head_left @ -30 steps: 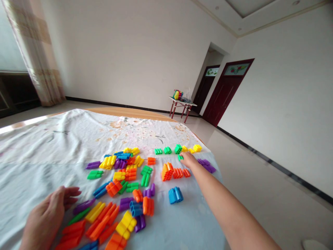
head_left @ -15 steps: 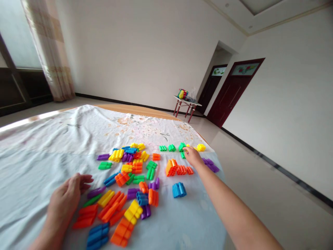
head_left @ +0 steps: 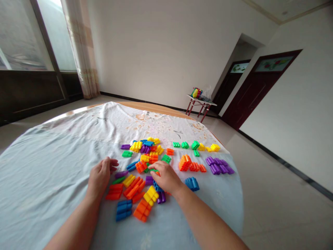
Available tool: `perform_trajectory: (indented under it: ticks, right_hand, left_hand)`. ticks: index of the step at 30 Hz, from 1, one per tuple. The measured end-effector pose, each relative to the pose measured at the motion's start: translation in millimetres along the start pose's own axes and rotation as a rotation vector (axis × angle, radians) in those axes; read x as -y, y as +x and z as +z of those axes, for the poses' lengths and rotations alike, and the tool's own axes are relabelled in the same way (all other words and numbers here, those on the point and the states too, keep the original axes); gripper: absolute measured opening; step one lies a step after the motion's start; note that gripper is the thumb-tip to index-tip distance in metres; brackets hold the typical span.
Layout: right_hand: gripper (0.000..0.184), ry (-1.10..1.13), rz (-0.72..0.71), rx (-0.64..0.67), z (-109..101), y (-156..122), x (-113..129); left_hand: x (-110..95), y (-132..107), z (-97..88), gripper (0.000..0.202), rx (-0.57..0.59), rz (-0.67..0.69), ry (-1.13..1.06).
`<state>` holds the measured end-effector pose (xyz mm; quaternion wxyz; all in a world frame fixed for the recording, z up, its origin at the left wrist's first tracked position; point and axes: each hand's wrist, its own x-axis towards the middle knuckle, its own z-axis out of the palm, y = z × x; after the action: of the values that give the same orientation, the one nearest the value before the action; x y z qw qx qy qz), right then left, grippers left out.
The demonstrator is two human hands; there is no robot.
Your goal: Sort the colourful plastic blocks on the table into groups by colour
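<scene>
My left hand (head_left: 102, 172) rests at the left edge of a loose pile of coloured plastic tube blocks. Its fingers are loosely curved and apart, holding nothing, near a purple block (head_left: 121, 174) and a dark green block (head_left: 119, 180). My right hand (head_left: 166, 176) is over the middle of the pile, thumb and fingers apart around a green block (head_left: 154, 170); some fingertips are hidden. Close to it lie an orange block (head_left: 141, 167), a blue block (head_left: 156, 186) and a yellow block (head_left: 151, 195).
Right of the pile stand grouped blocks: green (head_left: 195, 144), yellow (head_left: 215, 148), orange (head_left: 185, 163), purple (head_left: 220, 166) and blue (head_left: 191, 183). A wrinkled tablecloth (head_left: 59, 166) covers the round table. A small table (head_left: 201, 101) with bags stands by the far wall.
My right hand has left the green group and come back left and nearer, over the pile. My left hand stays beside the pile. The view has shifted left.
</scene>
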<state>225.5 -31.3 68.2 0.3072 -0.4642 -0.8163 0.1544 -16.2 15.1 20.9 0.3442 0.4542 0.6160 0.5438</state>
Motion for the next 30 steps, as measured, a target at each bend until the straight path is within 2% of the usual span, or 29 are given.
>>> perform_trajectory:
  ticks: [5, 11, 17, 24, 30]
  right_hand:
    - [0.03, -0.081, -0.001, -0.038, 23, 20, -5]
    - [0.033, -0.171, 0.023, 0.03, 39, 31, -2]
    - [0.032, -0.139, 0.046, -0.012, 28, 19, 4]
    - [0.019, -0.165, 0.086, 0.098, 18, 10, 13]
    - [0.025, 0.008, 0.067, -0.027, 8, 0, 16]
  left_hand:
    - [0, -1, 0.5, 0.049, -0.008, -0.029, -0.046]
    - [-1, -1, 0.5, 0.049, 0.001, -0.034, -0.06]
    - [1, 1, -2.7, 0.047, 0.027, -0.03, -0.05]
    - [10, 6, -2.3, 0.05, 0.019, -0.018, -0.024]
    - [15, 11, -1.4, 0.05, 0.024, -0.032, 0.005]
